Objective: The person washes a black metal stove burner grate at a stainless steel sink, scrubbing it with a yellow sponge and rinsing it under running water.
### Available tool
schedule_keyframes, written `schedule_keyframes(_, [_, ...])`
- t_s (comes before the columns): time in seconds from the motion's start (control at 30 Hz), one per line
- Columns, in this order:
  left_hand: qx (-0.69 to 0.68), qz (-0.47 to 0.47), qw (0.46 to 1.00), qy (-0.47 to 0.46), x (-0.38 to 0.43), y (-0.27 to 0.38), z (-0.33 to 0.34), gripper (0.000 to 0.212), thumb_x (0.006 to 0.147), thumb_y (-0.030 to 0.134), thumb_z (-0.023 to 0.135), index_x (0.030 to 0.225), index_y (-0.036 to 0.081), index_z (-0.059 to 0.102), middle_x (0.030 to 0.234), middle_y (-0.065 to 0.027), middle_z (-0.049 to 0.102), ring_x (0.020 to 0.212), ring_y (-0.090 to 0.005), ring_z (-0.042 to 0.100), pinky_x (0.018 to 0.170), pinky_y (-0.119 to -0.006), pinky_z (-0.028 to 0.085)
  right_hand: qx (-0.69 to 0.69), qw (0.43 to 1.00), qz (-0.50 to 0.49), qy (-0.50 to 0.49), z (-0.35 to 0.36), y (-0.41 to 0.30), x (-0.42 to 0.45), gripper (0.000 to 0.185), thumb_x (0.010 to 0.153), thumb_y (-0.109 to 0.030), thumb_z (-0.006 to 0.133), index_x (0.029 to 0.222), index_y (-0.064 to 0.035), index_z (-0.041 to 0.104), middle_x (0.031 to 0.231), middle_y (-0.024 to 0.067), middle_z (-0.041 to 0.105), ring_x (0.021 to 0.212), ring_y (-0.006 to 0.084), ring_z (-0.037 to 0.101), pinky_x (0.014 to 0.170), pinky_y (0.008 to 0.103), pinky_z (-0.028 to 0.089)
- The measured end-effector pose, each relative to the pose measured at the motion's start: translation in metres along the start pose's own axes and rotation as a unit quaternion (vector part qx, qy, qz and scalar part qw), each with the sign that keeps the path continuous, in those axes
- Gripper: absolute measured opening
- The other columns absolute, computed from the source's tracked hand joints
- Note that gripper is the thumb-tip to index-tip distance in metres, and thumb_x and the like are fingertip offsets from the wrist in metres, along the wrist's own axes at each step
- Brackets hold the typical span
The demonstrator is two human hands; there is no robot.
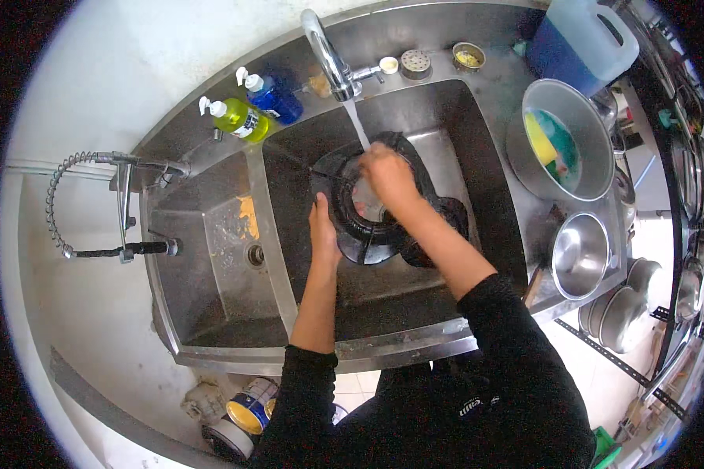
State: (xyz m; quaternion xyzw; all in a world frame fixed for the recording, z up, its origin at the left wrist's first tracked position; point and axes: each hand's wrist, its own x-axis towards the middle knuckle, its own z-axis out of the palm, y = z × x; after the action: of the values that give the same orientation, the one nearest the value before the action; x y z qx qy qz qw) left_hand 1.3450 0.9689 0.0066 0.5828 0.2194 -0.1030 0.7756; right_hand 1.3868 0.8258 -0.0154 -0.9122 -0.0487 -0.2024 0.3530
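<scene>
A black round part (pixel 371 253) with a raised inner ring and ribs is in the right-hand sink basin (pixel 381 319). My left hand (pixel 324 231) grips its left edge, with the thumb on the upper face. Water runs from the chrome faucet (pixel 322 44) onto my right hand (pixel 390 176), which is over the part's middle. Those fingers are curled and blurred, so whether they hold something is unclear. Inside the ring, a pale disc (pixel 364 196) with reddish patches is partly covered by that hand. Another black piece (pixel 454 217) shows to the right, partly behind my forearm.
Pump bottles of yellow-green (pixel 243 120) and blue liquid (pixel 276 99) stand behind the basins. At right are a pot (pixel 519 158) with a yellow sponge (pixel 540 138), a steel bowl (pixel 581 255) and a jug (pixel 581 47). A spring-hose faucet (pixel 123 205) hangs at left.
</scene>
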Motion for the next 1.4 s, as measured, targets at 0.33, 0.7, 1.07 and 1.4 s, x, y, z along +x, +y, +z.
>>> schedule_keyframes(0.33, [-0.021, -0.009, 0.994, -0.105, 0.019, -0.006, -0.015, 0.048, 0.091, 0.043, 0.039, 0.104, -0.002, 0.051, 0.09, -0.0139, 0.062, 0.068, -0.0216, 0.061, 0.064, -0.032, 0.05, 0.044, 0.998, 0.033, -0.006, -0.002, 0.001, 0.004, 0.015, 0.064, -0.004, 0.066, 0.08, -0.0058, 0.066, 0.08, 0.013, 0.056, 0.071, 0.0304, 0.058, 0.064, 0.0388, 0.047])
schedule_keyframes(0.7, [-0.025, -0.029, 0.989, -0.14, 0.019, -0.006, -0.015, 0.056, 0.09, 0.048, 0.034, 0.107, -0.002, 0.053, 0.094, -0.0127, 0.063, 0.07, -0.0225, 0.061, 0.065, -0.033, 0.051, 0.099, 0.992, -0.075, -0.007, -0.004, 0.005, -0.001, 0.006, 0.065, -0.005, 0.062, 0.069, -0.002, 0.059, 0.073, 0.013, 0.051, 0.072, 0.0317, 0.056, 0.063, 0.0409, 0.045])
schedule_keyframes(1.07, [-0.121, -0.111, 0.971, -0.172, 0.027, -0.01, -0.014, 0.054, 0.089, 0.045, 0.042, 0.119, -0.001, 0.043, 0.111, -0.0147, 0.054, 0.095, -0.0249, 0.057, 0.08, -0.035, 0.047, 0.118, 0.991, -0.062, 0.016, -0.006, -0.002, -0.024, 0.031, 0.068, 0.0, 0.061, 0.099, -0.0048, 0.058, 0.097, 0.0106, 0.061, 0.095, 0.0298, 0.056, 0.078, 0.0375, 0.045])
schedule_keyframes(1.4, [-0.086, -0.088, 0.988, -0.094, 0.021, -0.005, -0.012, 0.053, 0.088, 0.044, 0.045, 0.119, 0.001, 0.044, 0.11, -0.0108, 0.054, 0.098, -0.022, 0.054, 0.083, -0.035, 0.044, 0.209, 0.974, 0.074, -0.035, -0.018, -0.024, -0.024, 0.051, 0.063, -0.001, 0.07, 0.106, -0.0074, 0.043, 0.09, 0.0123, 0.06, 0.08, 0.031, 0.059, 0.071, 0.038, 0.047])
